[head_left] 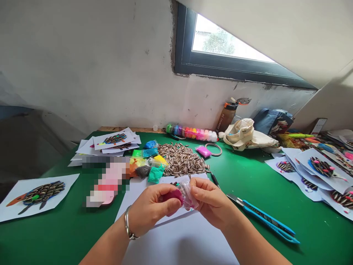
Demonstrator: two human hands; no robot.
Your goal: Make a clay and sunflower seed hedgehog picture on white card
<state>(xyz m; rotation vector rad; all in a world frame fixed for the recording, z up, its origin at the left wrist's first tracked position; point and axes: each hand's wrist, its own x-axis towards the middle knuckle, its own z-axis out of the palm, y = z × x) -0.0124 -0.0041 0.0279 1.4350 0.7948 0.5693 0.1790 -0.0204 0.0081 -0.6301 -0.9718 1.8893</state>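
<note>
Between thumb and fingers, my left hand [151,204] grips a lump of magenta modelling clay [173,200]. My right hand [211,200] pinches a clear plastic bag [189,195] right beside the clay; pink traces show inside the bag. Both hands are above white paper sheets [179,243], and part of a seed picture shows behind the bag. Beyond them lies a pile of striped sunflower seeds [183,158]. Small bags of coloured clay, among them a teal one [156,173], sit to the left of the seeds.
A blue utility knife [267,221] lies right of my right hand, near a black pen [214,180]. Seed pictures [322,167] are stacked at right and others [110,143] at left. Behind stand a brown bottle [226,117], a pink clay packet [203,151] and a cloth bag [239,134].
</note>
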